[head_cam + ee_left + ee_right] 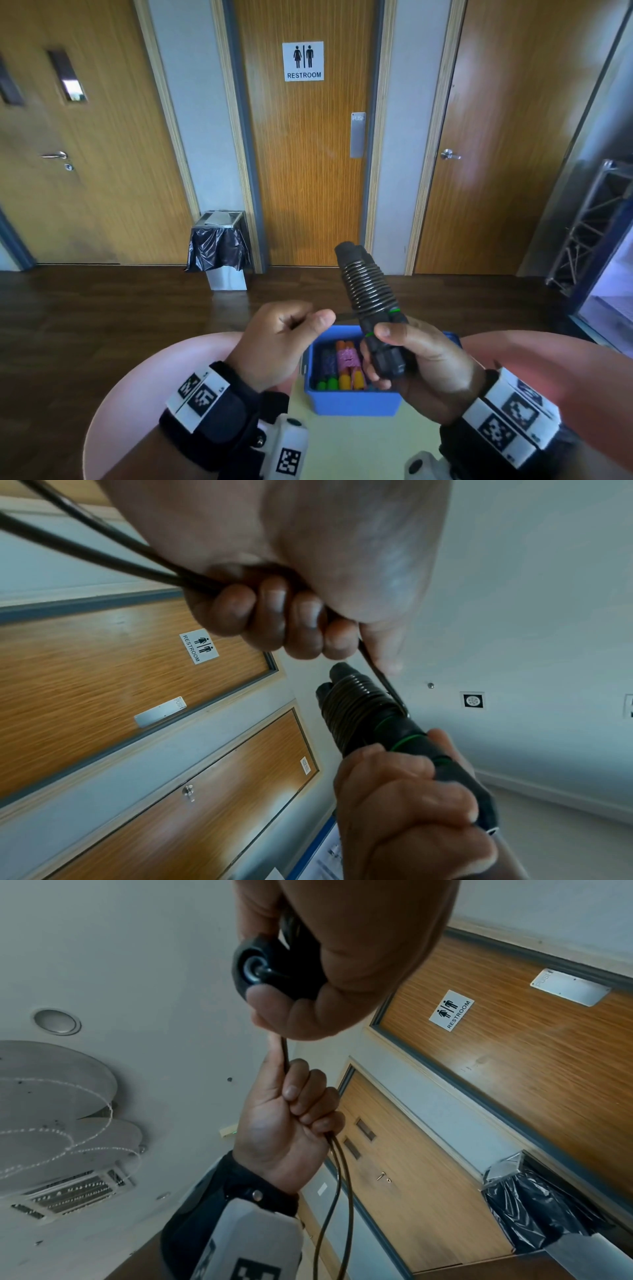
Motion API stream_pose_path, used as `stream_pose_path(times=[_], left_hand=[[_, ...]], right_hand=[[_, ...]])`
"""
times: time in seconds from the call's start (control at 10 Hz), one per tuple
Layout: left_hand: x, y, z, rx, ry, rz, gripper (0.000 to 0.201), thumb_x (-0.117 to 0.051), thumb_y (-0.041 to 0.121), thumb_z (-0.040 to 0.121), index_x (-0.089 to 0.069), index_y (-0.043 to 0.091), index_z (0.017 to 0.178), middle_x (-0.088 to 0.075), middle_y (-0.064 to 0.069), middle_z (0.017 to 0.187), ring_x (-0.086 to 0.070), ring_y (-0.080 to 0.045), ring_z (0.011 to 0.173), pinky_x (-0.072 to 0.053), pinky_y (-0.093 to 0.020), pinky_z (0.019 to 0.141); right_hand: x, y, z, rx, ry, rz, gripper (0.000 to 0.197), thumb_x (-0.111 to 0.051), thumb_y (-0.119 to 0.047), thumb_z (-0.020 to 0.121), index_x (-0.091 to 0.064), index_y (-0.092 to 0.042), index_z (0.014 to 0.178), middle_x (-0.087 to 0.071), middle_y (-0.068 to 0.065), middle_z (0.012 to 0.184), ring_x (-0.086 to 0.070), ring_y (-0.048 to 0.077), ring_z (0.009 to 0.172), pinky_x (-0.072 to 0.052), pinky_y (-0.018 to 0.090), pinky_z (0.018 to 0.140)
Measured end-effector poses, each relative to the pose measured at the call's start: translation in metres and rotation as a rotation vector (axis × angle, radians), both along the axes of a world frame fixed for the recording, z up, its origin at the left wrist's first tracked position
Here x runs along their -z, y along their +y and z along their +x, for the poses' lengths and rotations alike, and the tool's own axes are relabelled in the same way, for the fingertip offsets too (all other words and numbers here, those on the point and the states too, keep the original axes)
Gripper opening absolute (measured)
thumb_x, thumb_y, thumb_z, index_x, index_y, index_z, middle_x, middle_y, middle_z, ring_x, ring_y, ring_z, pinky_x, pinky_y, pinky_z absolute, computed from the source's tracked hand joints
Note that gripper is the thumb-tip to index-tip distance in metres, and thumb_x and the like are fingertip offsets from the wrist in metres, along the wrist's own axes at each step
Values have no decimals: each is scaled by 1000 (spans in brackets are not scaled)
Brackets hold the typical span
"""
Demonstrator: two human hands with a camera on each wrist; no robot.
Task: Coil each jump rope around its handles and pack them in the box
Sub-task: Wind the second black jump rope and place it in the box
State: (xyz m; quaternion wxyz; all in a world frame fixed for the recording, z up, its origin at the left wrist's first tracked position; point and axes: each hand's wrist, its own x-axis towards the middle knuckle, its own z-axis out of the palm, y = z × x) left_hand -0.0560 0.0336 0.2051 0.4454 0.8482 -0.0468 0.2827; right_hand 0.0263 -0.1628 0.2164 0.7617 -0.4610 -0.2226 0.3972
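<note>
A black jump rope's two handles [371, 301] are held together, tilted up and to the left, with several turns of black rope coiled round them. My right hand [411, 356] grips their lower ends above the blue box [352, 401]. My left hand [284, 339] is a fist beside them, gripping the loose rope [85, 553], which runs taut to the coil [359, 704]. In the right wrist view two strands of the rope [339, 1191] hang below the left hand [291, 1115]. Coloured coiled ropes [342, 363] lie inside the box.
The box stands on a round table [359, 445] with a pink rim and a pale centre. Beyond it are a dark wooden floor, a metal bin [222, 250] with a black liner, the restroom door [308, 171] and a metal truss [589, 233] at right.
</note>
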Motion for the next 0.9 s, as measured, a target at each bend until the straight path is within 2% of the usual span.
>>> stream_pose_path(times=[0.2,0.3,0.4,0.5,0.6,0.7,0.8,0.9], left_hand=[[3,-5,-8,-31,-56,-40,50,-57,47,87,-32,17,55,-26,12,53,-27,-2,51,-24,-15,50],[9,-2,-8,-53,-49,-90,49,-57,50,85,-33,23,53,-27,14,51,-28,-2,49,-24,-14,50],[16,-12,-3,-22,-14,-272,49,-63,54,82,-41,24,51,-35,13,49,-34,-1,49,-30,-15,51],[27,-23,5,108,88,-556,55,-70,66,75,-63,14,59,-61,-7,55,-58,-19,52,-49,-34,58],[32,-29,9,185,138,-707,61,-73,74,66,-68,14,68,-62,-12,58,-60,-23,48,-50,-39,59],[32,-34,13,184,129,-708,58,-74,79,59,-64,23,62,-56,-1,55,-52,-18,47,-41,-30,56],[26,-39,15,247,79,-695,53,-72,77,64,-66,26,75,-59,7,66,-56,-13,60,-43,-30,59],[19,-42,14,357,113,-708,74,-70,73,70,-65,9,106,-65,-2,84,-65,-19,81,-54,-37,72]], right_hand=[[7,-1,-2,83,-67,-39,40,-81,-21,61,-58,-1,88,-53,18,66,-52,27,53,-42,32,48],[5,-1,-6,63,-83,-25,30,-78,-21,64,-62,-3,83,-53,17,66,-50,27,53,-42,32,48],[0,3,-13,-5,-21,33,26,-80,-21,62,-69,-8,81,-54,16,66,-51,27,52,-41,30,46],[-3,8,-19,-102,160,98,46,-93,-24,48,-67,-5,81,-54,18,68,-53,27,50,-42,28,42],[-6,12,-26,-237,335,126,47,-96,-24,44,-71,-3,78,-57,14,67,-54,21,49,-44,25,40],[-5,12,-25,-335,455,161,42,-94,-20,54,-69,-1,81,-59,12,69,-58,20,51,-48,25,42],[-5,12,-25,-389,517,195,34,-80,-19,76,-65,5,94,-62,16,78,-63,26,61,-55,30,50],[2,12,-21,-459,509,243,37,-69,-28,86,-60,4,103,-63,16,83,-65,26,67,-55,29,55]])
